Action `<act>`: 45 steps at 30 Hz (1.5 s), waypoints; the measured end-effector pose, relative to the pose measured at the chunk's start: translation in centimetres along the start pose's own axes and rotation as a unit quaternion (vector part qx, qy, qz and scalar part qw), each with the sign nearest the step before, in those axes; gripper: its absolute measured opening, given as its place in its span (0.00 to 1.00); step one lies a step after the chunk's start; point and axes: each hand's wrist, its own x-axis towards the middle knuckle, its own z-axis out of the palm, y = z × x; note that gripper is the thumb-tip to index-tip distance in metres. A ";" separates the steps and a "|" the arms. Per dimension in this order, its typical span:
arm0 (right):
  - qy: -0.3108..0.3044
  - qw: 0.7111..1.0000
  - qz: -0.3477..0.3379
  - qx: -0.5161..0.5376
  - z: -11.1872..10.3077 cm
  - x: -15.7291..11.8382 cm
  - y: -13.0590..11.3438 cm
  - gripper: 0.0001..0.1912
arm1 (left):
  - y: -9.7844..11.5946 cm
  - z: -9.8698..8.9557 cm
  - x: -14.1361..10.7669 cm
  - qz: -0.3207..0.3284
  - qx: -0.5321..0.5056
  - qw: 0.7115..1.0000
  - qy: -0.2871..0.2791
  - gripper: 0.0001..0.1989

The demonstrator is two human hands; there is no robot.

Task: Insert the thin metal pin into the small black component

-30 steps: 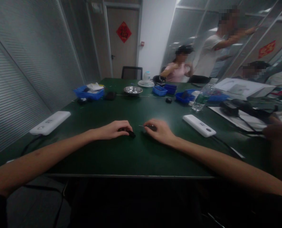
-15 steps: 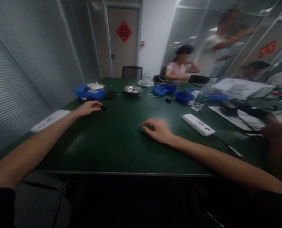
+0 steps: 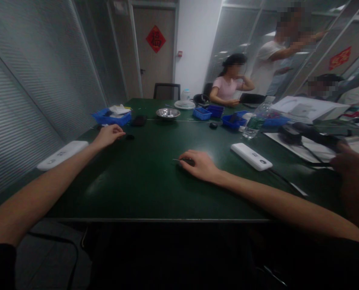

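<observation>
My left hand (image 3: 107,135) is over the far left of the green table (image 3: 143,185), its fingers loosely bent, apart from each other and holding nothing. A small flat black object (image 3: 130,137) lies on the table just beyond its fingertips; its kind cannot be made out. Nearer the middle, my right hand (image 3: 202,166) rests on the table, closed around a slim tool (image 3: 176,160). A thin metal shaft sticks out to the left past its fingertips, and a dark part shows between thumb and fingers.
Behind the left hand stands a blue basket (image 3: 113,117) beside a black item (image 3: 138,120). A metal bowl (image 3: 168,114), small blue baskets (image 3: 202,113) and a water bottle (image 3: 256,121) stand farther back. White devices (image 3: 252,156) flank my arms. At right, another person's hand (image 3: 350,161) holds something.
My left hand has drawn back left from the small black object and let go of it. My right hand stays in place with the slim tool. The view shifts slightly.
</observation>
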 end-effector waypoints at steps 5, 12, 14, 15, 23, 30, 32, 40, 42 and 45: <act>-0.006 1.000 -0.003 -0.007 0.1 0.1 0.2 0.12 | 1.3 0.9 0.1 -0.015 -0.019 0.999 0.037 0.17; -0.005 1.000 -0.005 -0.008 0.0 0.0 0.1 0.13 | 0.9 1.3 0.2 0.025 -0.020 0.998 0.051 0.20; -0.009 1.000 -0.006 -0.006 -0.1 0.0 0.0 0.13 | 0.7 1.2 0.2 0.040 -0.013 0.998 0.036 0.19; -0.011 1.000 -0.005 -0.007 -0.1 0.0 0.0 0.13 | 0.7 1.2 0.2 0.046 -0.014 0.998 0.028 0.18; -0.010 1.000 -0.009 -0.008 0.1 0.1 0.3 0.12 | 1.7 1.6 -0.2 0.037 -0.011 0.999 -0.019 0.19; -0.010 1.000 -0.011 -0.008 0.0 0.1 0.2 0.12 | 1.6 1.5 -0.1 -0.045 -0.058 0.996 -0.058 0.22; -0.013 1.000 -0.011 -0.005 0.0 0.1 0.2 0.12 | 1.4 1.5 0.0 -0.046 -0.075 0.994 -0.063 0.23; -0.014 1.000 -0.017 -0.018 0.1 0.1 0.4 0.12 | 1.8 1.5 -0.1 -0.052 -0.089 0.993 -0.058 0.23; -0.012 1.000 -0.018 -0.016 0.2 0.1 0.4 0.12 | 2.8 1.4 -0.5 -0.046 -0.089 0.992 -0.071 0.22; -0.008 1.000 -0.021 -0.006 0.2 0.1 0.3 0.12 | 5.8 1.9 -1.5 -0.011 -0.103 0.984 -0.142 0.22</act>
